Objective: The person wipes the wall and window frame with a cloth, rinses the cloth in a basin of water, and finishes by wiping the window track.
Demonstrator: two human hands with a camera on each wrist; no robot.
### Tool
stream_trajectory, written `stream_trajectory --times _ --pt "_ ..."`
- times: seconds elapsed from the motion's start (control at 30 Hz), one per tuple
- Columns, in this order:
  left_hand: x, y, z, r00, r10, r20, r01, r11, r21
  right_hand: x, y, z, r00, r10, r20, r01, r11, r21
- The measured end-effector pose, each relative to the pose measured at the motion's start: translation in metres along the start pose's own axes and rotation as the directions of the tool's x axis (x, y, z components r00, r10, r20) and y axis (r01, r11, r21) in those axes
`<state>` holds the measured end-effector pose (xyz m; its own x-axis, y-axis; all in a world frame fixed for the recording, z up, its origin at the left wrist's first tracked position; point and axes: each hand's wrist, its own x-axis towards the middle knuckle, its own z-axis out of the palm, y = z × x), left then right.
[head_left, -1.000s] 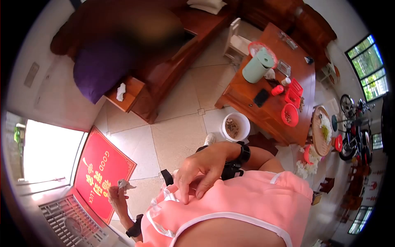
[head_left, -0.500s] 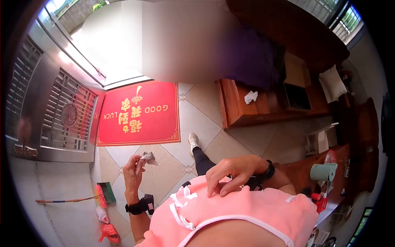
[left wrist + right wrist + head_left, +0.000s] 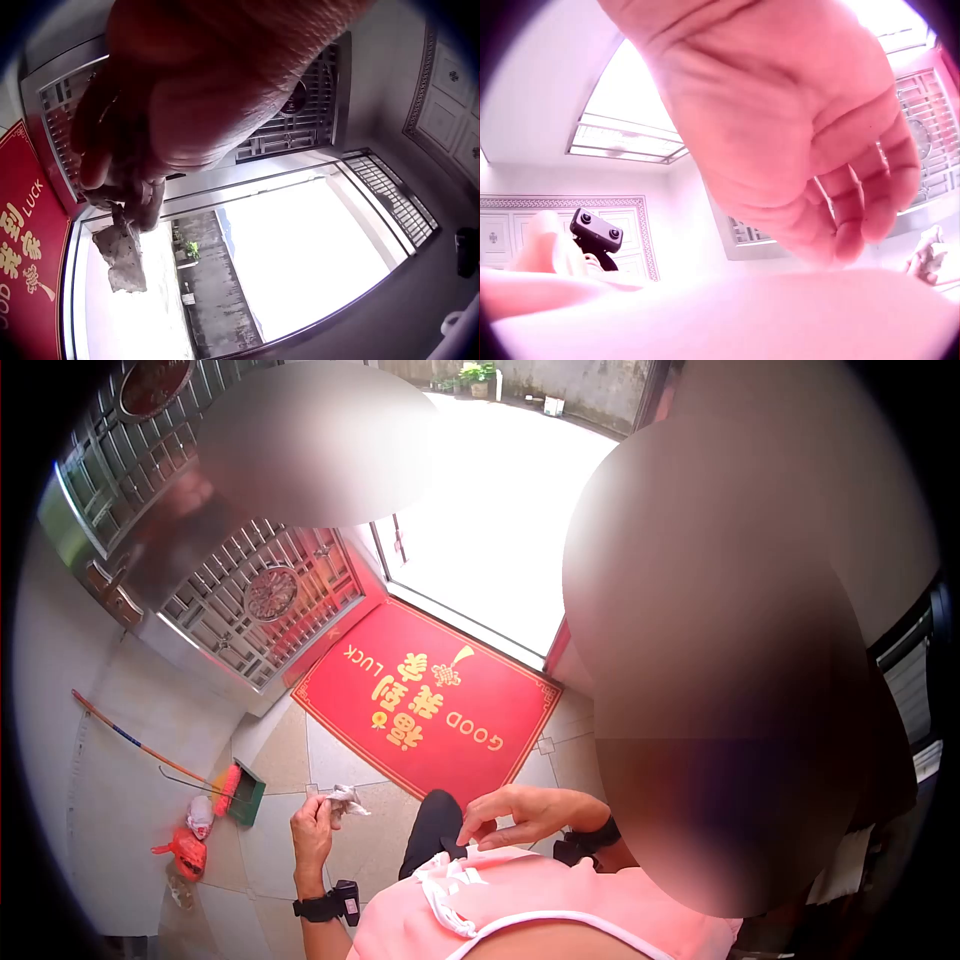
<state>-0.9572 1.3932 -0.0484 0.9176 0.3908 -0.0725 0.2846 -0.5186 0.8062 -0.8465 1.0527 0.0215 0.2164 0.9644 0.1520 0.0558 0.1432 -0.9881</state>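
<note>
My left hand (image 3: 312, 838) pinches a crumpled, greyish-white tissue (image 3: 345, 800) between thumb and fingers, out over the tiled floor. The left wrist view shows the tissue (image 3: 122, 259) hanging below the fingertips against the bright doorway. My right hand (image 3: 525, 813) hovers at the front of my pink top (image 3: 570, 895), fingers loosely bent. In the right wrist view its palm (image 3: 780, 120) faces the camera and holds nothing.
A red doormat (image 3: 420, 705) lies before the bright open doorway (image 3: 490, 510). To its left stands a metal door (image 3: 240, 600). A green dustpan (image 3: 246, 800), a long-handled broom (image 3: 226, 788) and a red plastic bag (image 3: 185, 853) are by the left wall. Blurred patches cover the right side.
The view has swung left from the wooden table and bench to the doorway, and the doormat is now straight ahead. The left hand keeps the tissue; the right hand stays by the top.
</note>
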Motion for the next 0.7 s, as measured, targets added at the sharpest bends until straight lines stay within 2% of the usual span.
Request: stream_trajectory --times 0.03,0.1,0.17,0.23,0.33,0.43,0.5,0.57,0.63,0.67,0.7 --pt "0.018 0.000 0.005 1.000 -0.022 -0.016 0.022 1.000 -0.006 0.013 0.003 -0.022 0.999 0.003 0.032 -0.003 1.000 0.006" --pt "0.058 0.002 0.012 0.997 -0.062 -0.036 0.061 0.998 -0.010 0.038 0.008 -0.072 0.985 0.115 0.129 -0.119 0.993 0.023" --pt "0.111 0.004 0.020 0.998 -0.046 -0.050 0.044 0.999 -0.026 0.065 0.015 -0.118 0.991 0.067 0.115 -0.061 0.997 -0.050" --pt "0.167 0.009 0.022 0.999 -0.021 -0.033 0.020 0.999 -0.041 0.089 0.019 -0.165 0.982 0.166 0.087 -0.149 0.974 -0.168" --pt "0.267 0.051 0.023 0.999 0.050 0.009 -0.049 0.998 -0.047 0.122 0.019 -0.230 0.989 0.137 -0.056 -0.143 0.982 -0.126" --pt "0.366 0.098 0.032 0.967 0.248 0.063 -0.248 0.969 -0.011 0.143 0.018 -0.287 0.968 0.150 -0.200 -0.180 0.974 -0.138" --pt "0.425 0.128 0.050 0.944 0.288 0.163 -0.281 0.958 -0.062 0.151 0.021 -0.320 0.954 0.155 -0.256 -0.172 0.984 -0.046" --pt "0.473 0.174 0.071 0.898 0.284 0.336 -0.253 0.958 -0.132 0.149 0.031 -0.351 0.931 0.203 -0.302 -0.219 0.975 -0.020" --pt "0.518 0.204 0.106 0.813 0.359 0.459 -0.276 0.931 -0.239 0.145 0.039 -0.388 0.910 0.203 -0.361 -0.224 0.975 -0.015" --pt "0.541 0.218 0.128 0.762 0.400 0.510 -0.280 0.913 -0.297 0.141 0.044 -0.406 0.892 0.203 -0.404 -0.225 0.974 -0.007" --pt "0.560 0.232 0.151 0.723 0.470 0.506 -0.357 0.882 -0.309 0.135 0.047 -0.424 0.872 0.206 -0.444 -0.229 0.973 0.002"
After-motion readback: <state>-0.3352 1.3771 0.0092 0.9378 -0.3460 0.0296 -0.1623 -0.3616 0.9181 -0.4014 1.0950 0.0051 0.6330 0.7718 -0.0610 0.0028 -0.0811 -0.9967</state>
